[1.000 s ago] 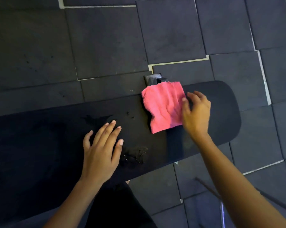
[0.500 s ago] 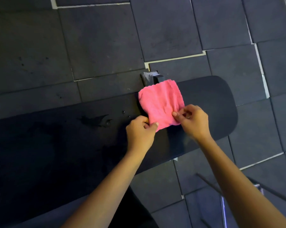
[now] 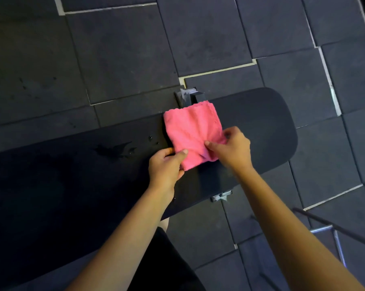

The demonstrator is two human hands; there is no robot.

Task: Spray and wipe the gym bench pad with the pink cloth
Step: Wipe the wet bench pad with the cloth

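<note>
We are pinching the pink cloth (image 3: 193, 131) at its near edge with both hands. Our left hand (image 3: 165, 166) and right hand (image 3: 233, 148) are gripping it, fingers curled, as it is lying on the bench pad (image 3: 259, 127).

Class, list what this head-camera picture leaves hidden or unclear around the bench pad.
Bench pad: left end cut off by the frame edge, head view.
Pink cloth: near edge covered by left hand and right hand.
Bench frame: hidden under the pad; only brackets show.

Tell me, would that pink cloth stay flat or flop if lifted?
Probably floppy: the pink cloth wrinkles where the right hand and left hand pinch it. Likely light, and its fuzzy weave should grip rather than slip.
</note>
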